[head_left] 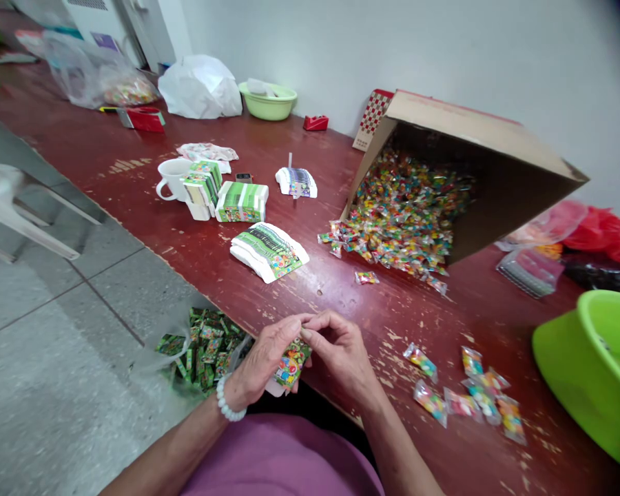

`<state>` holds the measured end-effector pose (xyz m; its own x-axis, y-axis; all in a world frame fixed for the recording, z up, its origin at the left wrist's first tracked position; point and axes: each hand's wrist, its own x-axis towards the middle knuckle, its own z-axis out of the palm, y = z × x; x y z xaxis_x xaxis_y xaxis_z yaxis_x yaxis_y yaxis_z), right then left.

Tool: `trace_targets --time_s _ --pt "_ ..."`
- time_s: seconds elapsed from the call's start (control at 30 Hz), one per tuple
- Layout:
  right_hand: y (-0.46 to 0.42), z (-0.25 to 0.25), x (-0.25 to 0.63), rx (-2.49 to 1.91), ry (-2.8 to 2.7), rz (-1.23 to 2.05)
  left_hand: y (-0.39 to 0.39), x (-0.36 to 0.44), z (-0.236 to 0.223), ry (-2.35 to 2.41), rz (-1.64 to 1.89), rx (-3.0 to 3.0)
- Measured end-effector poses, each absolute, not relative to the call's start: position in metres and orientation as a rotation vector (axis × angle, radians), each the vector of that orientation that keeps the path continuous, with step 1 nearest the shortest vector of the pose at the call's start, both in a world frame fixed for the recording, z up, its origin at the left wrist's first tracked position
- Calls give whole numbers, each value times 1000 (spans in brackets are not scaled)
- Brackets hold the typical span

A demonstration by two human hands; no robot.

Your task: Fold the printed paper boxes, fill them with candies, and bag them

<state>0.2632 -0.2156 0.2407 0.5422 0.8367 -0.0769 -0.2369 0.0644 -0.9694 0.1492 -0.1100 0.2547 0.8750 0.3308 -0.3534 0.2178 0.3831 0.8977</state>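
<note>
Between both hands, at the table's front edge, is a small green printed candy box (291, 366) with colourful pictures. My left hand (266, 355) wraps round its left side, and a white flap shows below the palm. My right hand (341, 348) pinches at the box's upper end with thumb and forefinger; the fingers cover that end. Ahead lies a fanned stack of flat green cartons (269, 251). On the right of the table are several wrapped candies (465, 399), and a single wrapped candy (366, 277) lies nearer the middle.
A tipped cardboard box (496, 124) spills wrapped candies. A lime-green basin (558, 351) stands at right. Below the left edge, a clear bag (160, 362) holds many green boxes. Further back are a white mug (173, 180), bundled cartons (242, 202), a pale green bowl (269, 105) and a white stool (25, 207).
</note>
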Motion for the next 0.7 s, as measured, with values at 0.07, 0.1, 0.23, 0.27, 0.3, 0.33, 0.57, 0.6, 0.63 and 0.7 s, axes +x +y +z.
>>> trace_targets --time_s 0.07,0.1,0.23,0.27,0.3,0.33,0.57,0.6,0.63,0.7 --pt "-215 241 263 -1205 -547 932 -110 149 256 515 68 1182" --pt "-216 241 263 -1193 -527 947 -110 149 257 507 64 1179" --pt "-217 242 263 -1181 -504 979 -109 149 257 512 49 1186" --pt "-217 242 263 -1181 -504 981 -109 149 257 516 45 1186" --pt "-218 243 263 -1178 -503 982 -108 149 256 519 40 1187" --pt "-218 243 263 -1173 -502 985 -107 148 254 520 34 1187" --pt "-217 243 260 -1124 -454 1018 -104 145 247 508 16 1169" --pt "-218 243 260 -1127 -456 1018 -104 146 247 509 14 1164" --pt "-218 243 260 -1134 -466 1013 -104 146 248 510 12 1160" --pt "-219 243 261 -1148 -497 993 -106 147 249 510 13 1158"
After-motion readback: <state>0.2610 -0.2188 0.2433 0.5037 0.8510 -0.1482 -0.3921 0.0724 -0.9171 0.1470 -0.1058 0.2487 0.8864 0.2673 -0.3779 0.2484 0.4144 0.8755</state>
